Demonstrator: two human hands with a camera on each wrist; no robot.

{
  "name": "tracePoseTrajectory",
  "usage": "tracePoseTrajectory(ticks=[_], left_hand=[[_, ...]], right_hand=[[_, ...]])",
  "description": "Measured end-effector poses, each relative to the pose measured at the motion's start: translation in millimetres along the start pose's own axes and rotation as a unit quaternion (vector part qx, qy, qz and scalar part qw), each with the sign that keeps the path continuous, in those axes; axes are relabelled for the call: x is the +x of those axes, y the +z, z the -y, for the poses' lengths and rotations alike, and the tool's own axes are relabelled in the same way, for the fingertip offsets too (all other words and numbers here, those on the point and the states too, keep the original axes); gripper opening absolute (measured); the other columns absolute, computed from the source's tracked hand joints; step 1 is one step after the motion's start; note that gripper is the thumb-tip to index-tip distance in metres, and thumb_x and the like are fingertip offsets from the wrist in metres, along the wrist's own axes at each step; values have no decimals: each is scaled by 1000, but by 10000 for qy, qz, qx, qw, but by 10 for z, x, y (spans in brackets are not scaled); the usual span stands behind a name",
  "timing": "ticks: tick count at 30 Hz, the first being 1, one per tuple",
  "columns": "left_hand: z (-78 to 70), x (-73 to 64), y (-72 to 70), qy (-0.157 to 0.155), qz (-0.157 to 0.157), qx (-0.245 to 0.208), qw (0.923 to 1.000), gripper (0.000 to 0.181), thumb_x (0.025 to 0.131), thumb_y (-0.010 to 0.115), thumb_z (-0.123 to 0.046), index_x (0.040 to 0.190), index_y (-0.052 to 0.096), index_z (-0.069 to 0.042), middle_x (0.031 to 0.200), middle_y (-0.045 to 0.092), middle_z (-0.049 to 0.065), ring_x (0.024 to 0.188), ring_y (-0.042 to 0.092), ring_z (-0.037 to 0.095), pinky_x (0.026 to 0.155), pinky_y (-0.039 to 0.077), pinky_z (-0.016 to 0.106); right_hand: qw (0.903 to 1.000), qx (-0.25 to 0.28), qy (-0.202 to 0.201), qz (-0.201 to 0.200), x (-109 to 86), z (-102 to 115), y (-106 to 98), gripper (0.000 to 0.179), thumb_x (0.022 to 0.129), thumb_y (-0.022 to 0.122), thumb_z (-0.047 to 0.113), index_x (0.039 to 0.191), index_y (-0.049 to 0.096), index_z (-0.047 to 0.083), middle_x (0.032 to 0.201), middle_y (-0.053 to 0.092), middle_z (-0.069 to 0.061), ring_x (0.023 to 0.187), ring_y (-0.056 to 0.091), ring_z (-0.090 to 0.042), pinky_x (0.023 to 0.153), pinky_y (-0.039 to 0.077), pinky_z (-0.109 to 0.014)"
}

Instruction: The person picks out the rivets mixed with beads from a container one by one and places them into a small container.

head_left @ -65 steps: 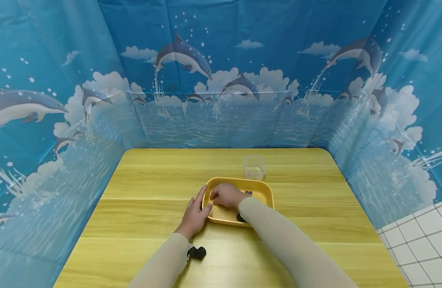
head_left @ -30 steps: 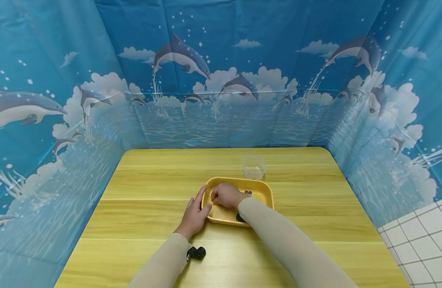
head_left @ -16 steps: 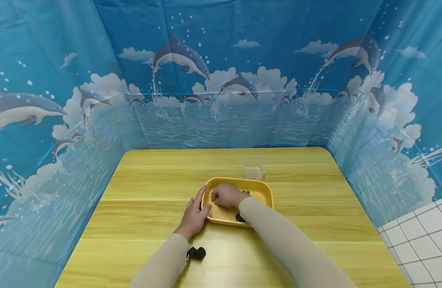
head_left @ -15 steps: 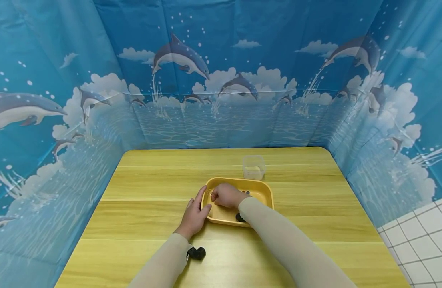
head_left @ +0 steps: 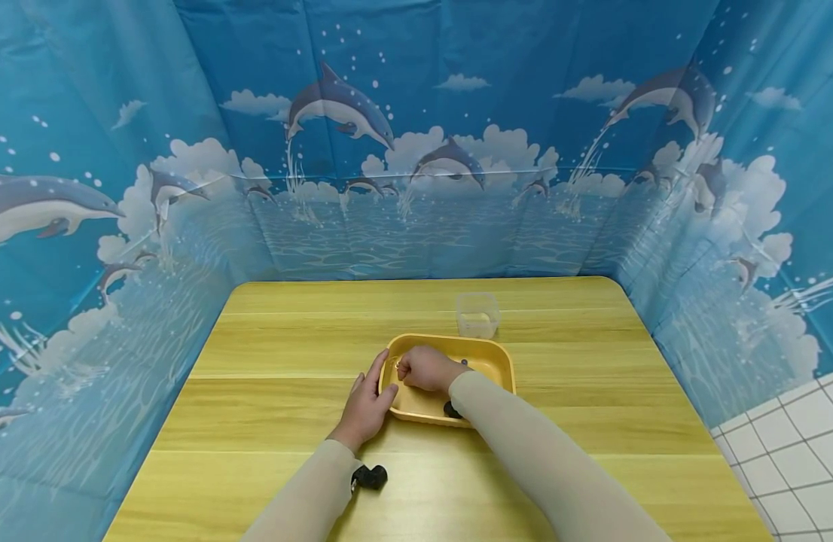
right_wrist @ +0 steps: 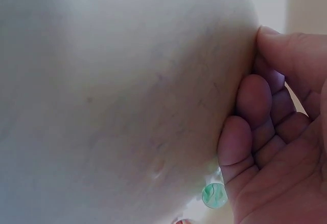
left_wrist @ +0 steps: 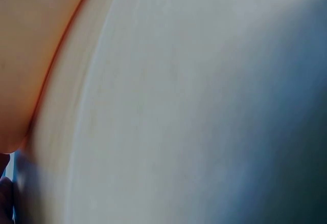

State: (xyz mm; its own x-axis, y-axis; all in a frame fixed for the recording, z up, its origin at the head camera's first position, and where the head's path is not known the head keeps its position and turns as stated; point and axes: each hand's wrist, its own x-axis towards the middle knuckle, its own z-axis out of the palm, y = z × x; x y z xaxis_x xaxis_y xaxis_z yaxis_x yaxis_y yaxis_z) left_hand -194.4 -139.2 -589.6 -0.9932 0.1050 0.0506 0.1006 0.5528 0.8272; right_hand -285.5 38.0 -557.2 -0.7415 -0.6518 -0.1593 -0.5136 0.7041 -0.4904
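Observation:
In the head view my left hand (head_left: pixel 367 408) lies against the left end of a yellow plastic tray (head_left: pixel 484 418). Its fingers are fairly straight along the outside, with the thumb over the rim. My right hand (head_left: pixel 428 368) is down inside the tray, fingers curled, near the left end. A small bright glint shows by its fingertips. The right wrist view has the right hand (right_wrist: pixel 276 132) with bent fingers and the thumb tip extended; I cannot tell whether it pinches anything. Below it appear a green-swirled glass marble (right_wrist: pixel 214 195) and a reddish one (right_wrist: pixel 182 222). A dark marble (head_left: pixel 464 362) shows behind the right wrist.
A clear plastic container (head_left: pixel 477 316) stands just behind the tray on the wood-grain table (head_left: pixel 288 339). Dolphin-print curtains (head_left: pixel 416 226) enclose the back and sides. Black wrist cameras sit at the left cuff (head_left: pixel 335 474) and by the right forearm.
Both hands and the tray stay nearly still. Two small marbles behind the right wrist have shifted left; one now shows there.

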Motion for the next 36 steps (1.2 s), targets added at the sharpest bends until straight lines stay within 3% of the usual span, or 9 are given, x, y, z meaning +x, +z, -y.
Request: tracePoseTrajectory(ticks=[22,36], left_hand=[[36,18,12,20,-13,2,10000,66,106,56,-28,167,31,-34,151,62,13,154,30,55,130,21,66],[52,25,22,110,-12,-31,9999,66,106,56,-27,167,31,-32,151,62,12,151,38,52,131,19,64]], right_hand=[[9999,13,108,-24,-13,15,4,15,94,72,6,83,76,16,89,72,6,75,55,-8,77,52,-27],[10000,3,27,-52,-6,-7,16,18,95,72,7,80,73,17,85,70,7,74,54,-8,76,52,-27]])
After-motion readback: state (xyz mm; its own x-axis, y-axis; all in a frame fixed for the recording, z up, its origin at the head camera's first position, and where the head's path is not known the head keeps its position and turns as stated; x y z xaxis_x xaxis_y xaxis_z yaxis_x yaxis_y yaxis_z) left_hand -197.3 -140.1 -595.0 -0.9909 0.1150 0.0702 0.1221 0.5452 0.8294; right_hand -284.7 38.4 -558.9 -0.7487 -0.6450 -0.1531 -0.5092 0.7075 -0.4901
